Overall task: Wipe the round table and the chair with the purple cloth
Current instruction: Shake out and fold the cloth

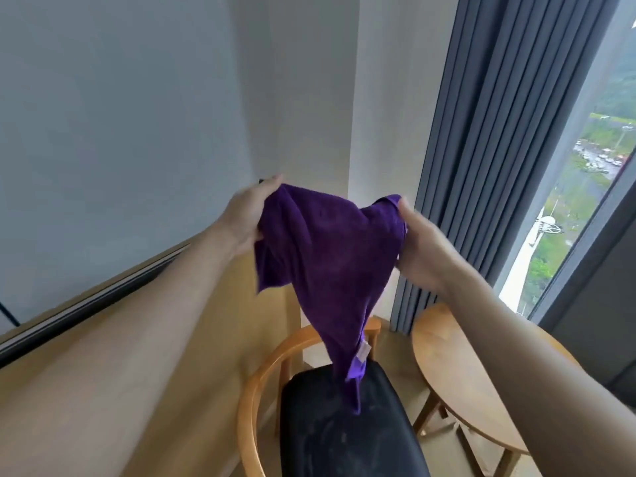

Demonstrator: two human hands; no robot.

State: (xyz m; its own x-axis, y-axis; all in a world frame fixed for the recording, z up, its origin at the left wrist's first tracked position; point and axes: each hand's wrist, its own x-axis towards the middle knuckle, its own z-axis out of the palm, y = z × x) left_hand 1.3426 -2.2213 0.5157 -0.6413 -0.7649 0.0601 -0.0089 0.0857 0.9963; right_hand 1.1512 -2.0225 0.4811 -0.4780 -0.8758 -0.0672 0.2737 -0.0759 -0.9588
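A person holds the purple cloth (330, 256) up at arm's length in a room corner, the left hand (246, 215) gripping one upper corner and the right hand (421, 251) gripping the other, fingers of both curled into the fabric. The cloth hangs in the air between them, sagging in the middle and tapering to a point with a small white tag, its lowest tip dangling over the chair (344, 435) and apparently not resting on it.

The fabric looks soft, light and limp, so it will likely fold and bunch under its own weight; gathering it into a pad in one palm should give a firmer wiping face than holding it by its corners.

The chair's black seat shows pale dust marks and is ringed by a curved wooden back rail, which hems in strokes at the rear. The round tabletop (457, 380) stands just beside the chair on the right, partly hidden by the right forearm. The wall on the left and the curtain (481, 149) behind leave little room there; the nearer side looks open.
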